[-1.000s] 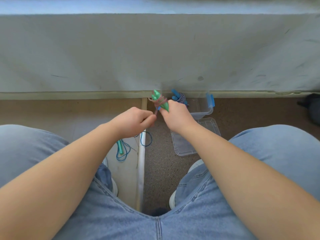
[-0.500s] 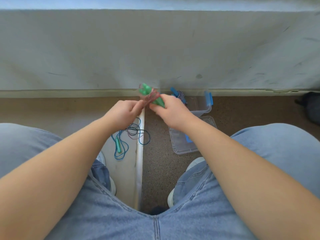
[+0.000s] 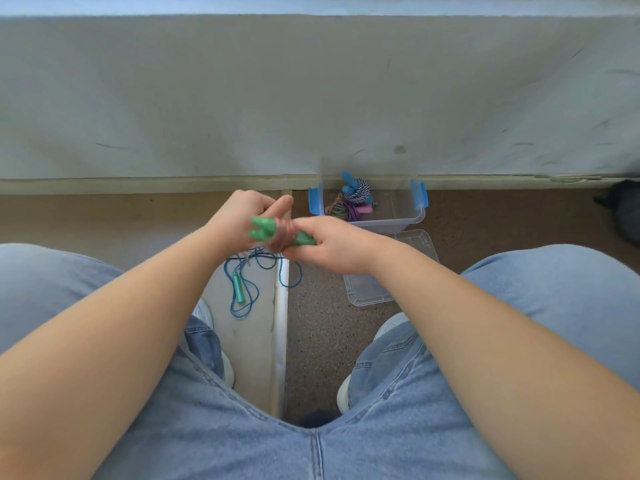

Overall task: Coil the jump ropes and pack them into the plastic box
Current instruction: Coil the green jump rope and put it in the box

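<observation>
My right hand grips two green handles of a jump rope, held together with pinkish cord wound round them. My left hand sits just behind the handles, fingers pinched on the cord. Below on the floor lies a loose blue jump rope with a green handle. The clear plastic box with blue clips stands by the wall, holding several coiled ropes. Its clear lid lies on the floor in front of it.
I sit with my denim-clad knees apart and white shoes on the floor. A white strip runs along the floor between my feet. A grey wall rises just behind the box. A dark object sits at far right.
The handles have tipped from upright to pointing left, and both hands have shifted left and down. More cord is wound on the handles. The box is now uncovered by my right hand.
</observation>
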Demonstrator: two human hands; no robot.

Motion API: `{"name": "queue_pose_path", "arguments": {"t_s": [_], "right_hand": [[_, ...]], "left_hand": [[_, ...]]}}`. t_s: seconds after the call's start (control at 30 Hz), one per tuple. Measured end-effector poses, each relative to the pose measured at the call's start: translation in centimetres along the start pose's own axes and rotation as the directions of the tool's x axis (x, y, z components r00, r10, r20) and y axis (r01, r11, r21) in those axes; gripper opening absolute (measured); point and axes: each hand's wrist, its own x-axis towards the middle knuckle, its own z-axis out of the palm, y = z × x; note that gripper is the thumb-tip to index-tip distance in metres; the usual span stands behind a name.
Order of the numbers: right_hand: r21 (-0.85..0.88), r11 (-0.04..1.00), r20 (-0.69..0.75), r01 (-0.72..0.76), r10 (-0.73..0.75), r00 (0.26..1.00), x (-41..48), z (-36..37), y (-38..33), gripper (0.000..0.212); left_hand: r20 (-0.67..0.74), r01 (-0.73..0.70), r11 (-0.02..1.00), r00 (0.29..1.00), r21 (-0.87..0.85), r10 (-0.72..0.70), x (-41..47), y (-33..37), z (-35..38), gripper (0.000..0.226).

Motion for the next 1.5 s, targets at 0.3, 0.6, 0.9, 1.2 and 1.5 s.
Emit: {"name": "queue_pose_path", "arguments": {"t_s": [0.3,0.6,0.9,1.2,1.5], "right_hand": [[-0.251,0.867,-0.389,-0.43,0.316,0.865,1.2,-2.5,2.9,0.026],[-0.466,0.878,0.104,-0.11,0.178,0.979,0.3,-0.1,1.5,0.019],[-0.11,0.994,-0.252,-0.027,-0.001,0.968,1.0,-0.4,0.6,0.015],[-0.363,0.816,-0.425,-0.451,0.285,0.859,1.4,-1.0,3.1,0.025],[-0.503,0.859,0.032,-0.093,0.127,0.991,0.7,0.5,2.4,0.028]], "left_hand": [[0.078,-0.295,0.935,0.956,0.2,0.285,-1.4,2.4,1.7,0.035],[-0.024,-0.377,0.891,0.918,0.253,0.395,-0.3,2.3,-0.9,0.053],[0.019,0.113,0.994,0.993,0.011,-0.113,-0.2,-0.1,1.2,0.034],[0.155,-0.283,0.922,0.956,0.263,0.249,-1.3,2.3,2.0,0.038],[-0.061,-0.361,0.818,0.9,0.449,0.431,-0.9,1.2,0.1,0.064]]}}
